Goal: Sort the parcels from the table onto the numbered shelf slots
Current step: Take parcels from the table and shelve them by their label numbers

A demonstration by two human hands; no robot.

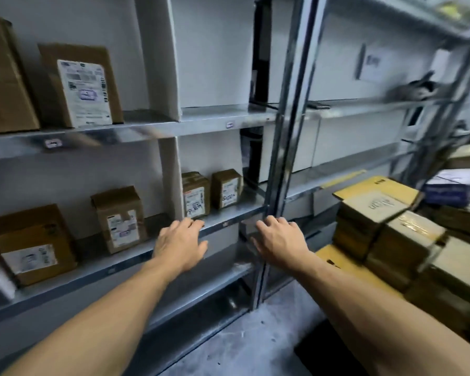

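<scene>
- While six parcels are already standing in the shelf slots, part of the sorting is looking done, and more is plainly waiting.
- Just beyond the fingertips of the left hand (181, 242), the left small parcel (196, 194) and the right small parcel (226, 188) are sitting side by side, labels facing out.
- Further out to that hand's left, past the white divider (171, 175), the taped parcel (120, 218) and the large parcel (31, 245) are standing in the neighbouring slot.
- Above and to the left of both hands, the labelled parcel (80, 85) and the plain carton (8, 77) are occupying the upper shelf.
- Off to the right of the right hand (280, 242), a stack of cartons (377, 229) is piling up. I am judging these to be what is left to sort, though no table is showing under them.
- The left hand is lying flat and spread, carrying nothing. Its fingertips are reaching the shelf edge (223, 223) below the left small parcel, but blur is hiding whether they are touching it.
- The right hand is likewise spreading wide and holding nothing, hovering just beside the metal upright (276, 158).
- The slot tags (53, 143) are showing on the shelf lips above both hands, yet motion blur is making their numbers unreadable.
</scene>
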